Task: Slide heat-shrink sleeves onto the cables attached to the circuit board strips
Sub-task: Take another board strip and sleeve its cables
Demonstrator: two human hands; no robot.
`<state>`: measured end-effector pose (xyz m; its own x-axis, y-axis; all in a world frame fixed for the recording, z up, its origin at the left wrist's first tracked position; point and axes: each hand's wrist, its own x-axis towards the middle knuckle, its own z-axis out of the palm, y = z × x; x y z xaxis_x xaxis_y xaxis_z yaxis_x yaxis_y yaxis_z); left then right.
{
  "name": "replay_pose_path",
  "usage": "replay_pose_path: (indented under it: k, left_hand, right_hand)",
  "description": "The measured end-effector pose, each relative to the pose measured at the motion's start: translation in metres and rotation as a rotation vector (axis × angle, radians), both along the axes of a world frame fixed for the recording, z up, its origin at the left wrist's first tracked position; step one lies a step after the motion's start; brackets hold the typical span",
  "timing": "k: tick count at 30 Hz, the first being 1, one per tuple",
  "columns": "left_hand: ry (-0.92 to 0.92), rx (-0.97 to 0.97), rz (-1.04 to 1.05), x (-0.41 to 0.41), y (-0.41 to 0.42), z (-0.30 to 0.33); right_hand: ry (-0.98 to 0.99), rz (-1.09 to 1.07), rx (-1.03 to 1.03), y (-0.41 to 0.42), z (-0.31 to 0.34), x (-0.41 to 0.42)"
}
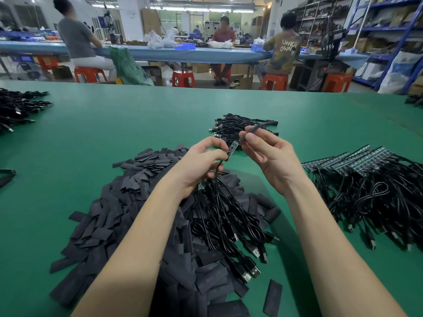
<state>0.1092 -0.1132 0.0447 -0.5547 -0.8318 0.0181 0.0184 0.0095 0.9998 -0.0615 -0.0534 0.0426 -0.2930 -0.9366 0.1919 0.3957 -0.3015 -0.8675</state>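
From the head camera, the person's left hand [201,163] sits at the centre of the view, its fingers curled round a bundle of black USB cables [229,216] that trails down toward 6 o'clock, while thumb and forefinger pinch one small circuit board strip [231,148] that points up toward 1 o'clock. Just beside it, at 2 o'clock of the left hand, the right hand [270,156] pinches a dark heat-shrink sleeve [248,132] between thumb and fingertips. The sleeve's lower end sits just beside the strip's free tip; whether it has started over the tip cannot be told.

Below and to the left, from 7 to 9 o'clock, a large heap of loose sleeves [128,202] covers the green table [114,122], so supply remains plentiful. At 3 o'clock lies a row of cabled strips [357,163] fanned out; they look bare, so probably waiting. At 12 o'clock, beyond the hands, a smaller cable pile [238,125] rests; it may be finished pieces, though sleeves on them are too small to confirm. More cables [18,106] lie at 10 o'clock.

By this showing the job is in midstream: one strip is being sleeved, the held bundle and the right-hand row are probably left.
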Motion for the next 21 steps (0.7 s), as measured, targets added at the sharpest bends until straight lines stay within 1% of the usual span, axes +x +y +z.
replay_pose_path:
  k: [11, 21]
  left_hand:
    - [-0.027, -0.06, -0.035, 0.001, -0.001, -0.001]
    - [-0.061, -0.093, -0.058, 0.003, -0.004, -0.006]
  right_hand:
    - [0.09, 0.004, 0.005, 0.002, 0.0, 0.001]
    - [0.133, 0.16, 0.061, 0.009, 0.0, -0.01]
